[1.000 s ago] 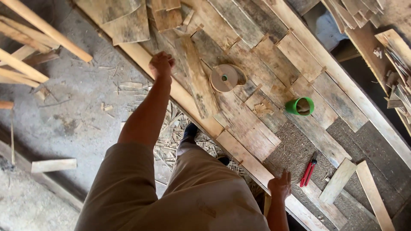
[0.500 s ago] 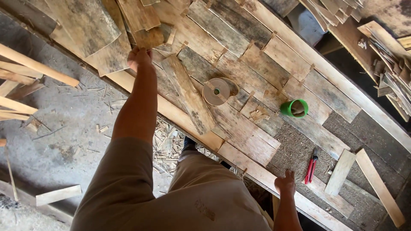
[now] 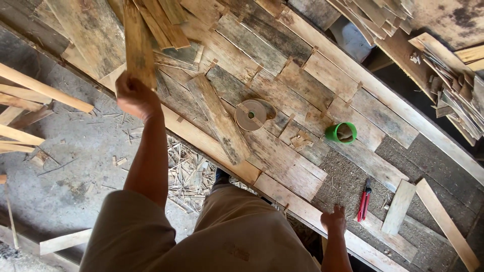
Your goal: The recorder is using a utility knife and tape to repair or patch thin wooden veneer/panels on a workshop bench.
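While the left hand's [image 3: 135, 95] grip closes around a weathered plank [image 3: 138, 43] at eleven o'clock, the right hand [image 3: 334, 220] rests spread-fingered on the bench [image 3: 282, 186] edge at five o'clock, red pliers [image 3: 364, 205] just beside it.

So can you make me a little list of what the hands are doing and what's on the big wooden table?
left hand: grips a weathered wooden plank, lifted over the table
right hand: rests on the table edge, holding nothing
middle of table: tape roll, loose board
further right: green cup, red-handled tool
floor: wood scraps
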